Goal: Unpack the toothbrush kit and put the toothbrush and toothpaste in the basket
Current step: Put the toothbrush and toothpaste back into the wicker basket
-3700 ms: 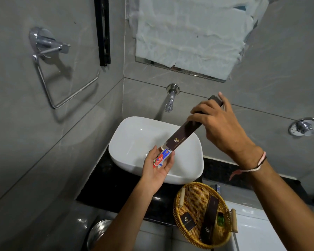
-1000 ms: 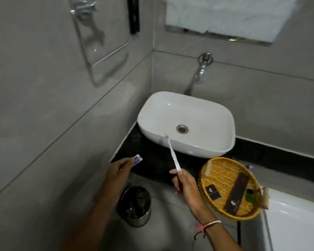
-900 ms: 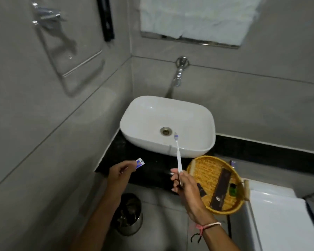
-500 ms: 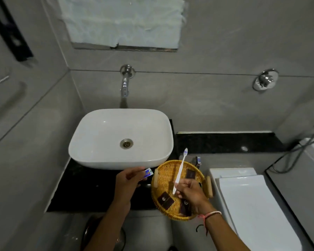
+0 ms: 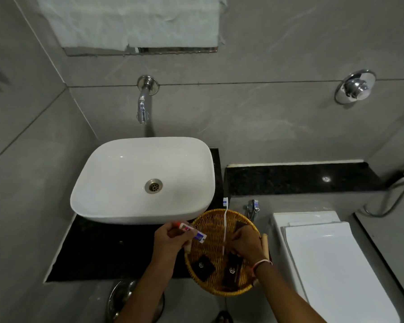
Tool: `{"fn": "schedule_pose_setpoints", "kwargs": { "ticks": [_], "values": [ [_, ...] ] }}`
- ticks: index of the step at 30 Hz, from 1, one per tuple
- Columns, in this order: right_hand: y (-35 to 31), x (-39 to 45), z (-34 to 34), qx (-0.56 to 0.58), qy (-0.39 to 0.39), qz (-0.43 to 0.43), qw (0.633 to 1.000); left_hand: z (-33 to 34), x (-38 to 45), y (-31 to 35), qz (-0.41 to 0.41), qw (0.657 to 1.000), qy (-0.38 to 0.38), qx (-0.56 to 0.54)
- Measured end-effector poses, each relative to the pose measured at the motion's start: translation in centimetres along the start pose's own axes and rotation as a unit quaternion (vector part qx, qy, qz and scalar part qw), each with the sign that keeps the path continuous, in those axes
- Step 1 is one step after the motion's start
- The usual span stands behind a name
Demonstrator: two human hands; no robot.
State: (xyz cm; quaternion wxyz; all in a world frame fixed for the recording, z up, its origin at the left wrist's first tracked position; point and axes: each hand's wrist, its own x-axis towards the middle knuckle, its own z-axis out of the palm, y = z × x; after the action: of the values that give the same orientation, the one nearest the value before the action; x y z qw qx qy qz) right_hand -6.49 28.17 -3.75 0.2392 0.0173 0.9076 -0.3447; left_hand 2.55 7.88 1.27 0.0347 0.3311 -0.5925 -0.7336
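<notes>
A round wicker basket sits at the right end of the black counter. My right hand is over the basket and grips the lower end of a white toothbrush; its brush head pokes past the far rim. My left hand hovers at the basket's left rim and pinches a small toothpaste tube with a red cap, the tube pointing into the basket. Two dark brown boxes lie inside the basket.
A white basin sits on the black counter to the left, under a wall tap. A white toilet lid is on the right. A steel bin stands below the counter. A small valve is behind the basket.
Both hands moved right from beside the bin to the basket. The toothbrush tipped down over the basket, and the toothpaste tube came to its left rim. The dark kit box has left my hands.
</notes>
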Motion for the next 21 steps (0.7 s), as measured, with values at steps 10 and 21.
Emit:
{"fn": "schedule_pose_setpoints", "kwargs": {
  "ticks": [10, 21],
  "values": [
    [-2.8, -2.6, -1.5, 0.147, -0.181, -0.196, 0.952, 1.1, 1.3, 2.8, 0.071, 0.966, -0.136, 0.209],
    [-3.6, -3.3, 1.9, 0.276, -0.078, 0.044, 0.957, -1.1, 1.8, 2.0, 0.403, 0.784, -0.011, 0.472]
  ]
}}
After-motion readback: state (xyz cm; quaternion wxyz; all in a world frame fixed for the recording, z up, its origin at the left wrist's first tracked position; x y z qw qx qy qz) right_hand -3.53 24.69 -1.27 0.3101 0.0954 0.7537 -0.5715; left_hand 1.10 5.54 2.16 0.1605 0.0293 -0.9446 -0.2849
